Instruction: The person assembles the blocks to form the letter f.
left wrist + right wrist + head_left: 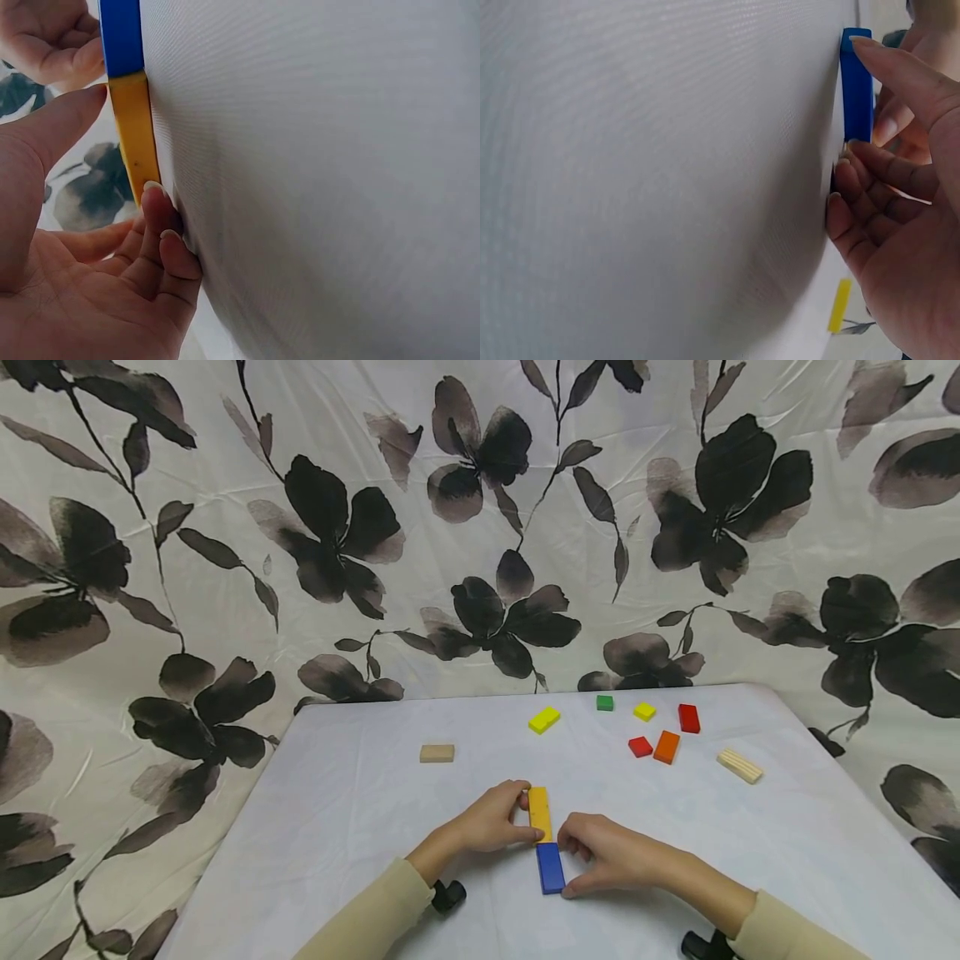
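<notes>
A yellow-orange block (539, 812) and a blue block (551, 869) lie end to end in a line on the white-covered table, the blue one nearer the body. My left hand (489, 820) grips the yellow-orange block lengthwise from the left, thumb by the joint and fingers at its far end. From the right, my right hand (621, 853) holds the blue block, its thumb on the near end and index fingertip by the joint. In the left wrist view the ends of the blue block (122, 37) and the yellow-orange block (135, 135) meet.
Farther back on the table (337, 793) lie a plain wooden block (437, 753), yellow blocks (544, 720), a green block (604, 702), red blocks (689, 718), an orange block (666, 747) and a grooved wooden piece (739, 766). A flower-patterned cloth (480, 543) hangs behind.
</notes>
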The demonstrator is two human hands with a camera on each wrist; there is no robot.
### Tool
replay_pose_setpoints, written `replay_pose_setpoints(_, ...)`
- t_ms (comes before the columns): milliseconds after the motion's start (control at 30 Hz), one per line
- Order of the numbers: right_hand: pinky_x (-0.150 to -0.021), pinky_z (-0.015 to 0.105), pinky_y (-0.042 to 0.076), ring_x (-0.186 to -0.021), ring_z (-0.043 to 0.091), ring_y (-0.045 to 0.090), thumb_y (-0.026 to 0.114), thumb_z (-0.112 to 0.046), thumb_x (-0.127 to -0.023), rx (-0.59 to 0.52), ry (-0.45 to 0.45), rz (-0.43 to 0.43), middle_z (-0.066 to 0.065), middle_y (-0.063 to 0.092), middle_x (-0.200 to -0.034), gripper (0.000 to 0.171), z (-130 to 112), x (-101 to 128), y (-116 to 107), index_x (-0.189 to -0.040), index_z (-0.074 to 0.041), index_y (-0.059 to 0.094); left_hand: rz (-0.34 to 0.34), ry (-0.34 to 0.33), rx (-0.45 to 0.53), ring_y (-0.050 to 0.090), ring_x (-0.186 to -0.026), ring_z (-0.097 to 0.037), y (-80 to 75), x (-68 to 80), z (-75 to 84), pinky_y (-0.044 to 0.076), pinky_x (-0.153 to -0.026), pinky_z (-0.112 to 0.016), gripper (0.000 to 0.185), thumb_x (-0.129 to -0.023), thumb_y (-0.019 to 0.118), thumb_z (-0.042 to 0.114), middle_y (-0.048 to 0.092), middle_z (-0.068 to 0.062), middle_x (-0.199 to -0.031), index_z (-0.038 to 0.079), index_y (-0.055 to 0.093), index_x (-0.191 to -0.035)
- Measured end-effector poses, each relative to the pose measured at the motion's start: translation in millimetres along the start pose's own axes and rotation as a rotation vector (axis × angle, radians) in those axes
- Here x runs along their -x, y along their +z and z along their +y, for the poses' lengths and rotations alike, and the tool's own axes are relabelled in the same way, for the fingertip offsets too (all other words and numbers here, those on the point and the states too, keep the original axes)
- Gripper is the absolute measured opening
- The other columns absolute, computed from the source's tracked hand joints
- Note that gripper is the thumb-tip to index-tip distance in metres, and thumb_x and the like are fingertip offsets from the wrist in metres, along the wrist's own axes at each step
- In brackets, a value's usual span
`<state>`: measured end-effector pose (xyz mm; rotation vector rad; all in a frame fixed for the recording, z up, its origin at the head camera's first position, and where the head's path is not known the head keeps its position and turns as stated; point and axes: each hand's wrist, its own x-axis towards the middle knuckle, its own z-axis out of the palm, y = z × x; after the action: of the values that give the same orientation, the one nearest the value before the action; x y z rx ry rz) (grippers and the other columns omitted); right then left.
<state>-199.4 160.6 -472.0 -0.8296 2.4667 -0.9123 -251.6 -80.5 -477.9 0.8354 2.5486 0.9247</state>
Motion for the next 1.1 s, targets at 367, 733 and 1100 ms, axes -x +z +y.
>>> replay_pose_setpoints(367,-0.075,0.023,0.047,-0.086,0.009,0.054,0.088,-0.043,-0.079,0.026,-0.020,0.002,-0.007,0.058,-0.090,0.048,-2,-4,2,-0.111,-0.018,0.065,0.007,0.018,-0.003,0.047,-0.079,-0.009,0.4,-1.5,0.9,0.040,-0.069,-0.022,0.065,-0.088,0.082,0.033,0.058,-0.004,-0.105,-0.001,0.052,-0.134)
replay_pose_setpoints(733,-0.079,0.023,0.049,-0.089,0.009,0.055,0.089,-0.046,-0.078,0.008,0.023,-0.005,-0.010,0.059,-0.096,0.053,-5,-3,5,-0.116,-0.018,0.065,-0.048,0.021,-0.106,0.055,-0.098,-0.009,-3.3,17.9,-7.5,0.048,-0.086,-0.023,0.085,-0.092,0.074,0.051,0.048,-0.005,-0.135,0.005,0.040,-0.154)
replay_pose_setpoints(1100,-0.079,0.024,0.048,-0.090,0.010,0.054,0.087,-0.047,-0.079,0.025,0.015,-0.001,-0.009,0.058,-0.097,0.059,-2,-2,1,-0.123,-0.016,0.064,-0.086,0.100,-0.392,0.025,-0.154,-0.030,-1.4,40.0,-1.5,0.029,-0.120,-0.055,0.084,-0.098,0.056,0.063,0.015,-0.004,-0.172,0.014,0.031,-0.161)
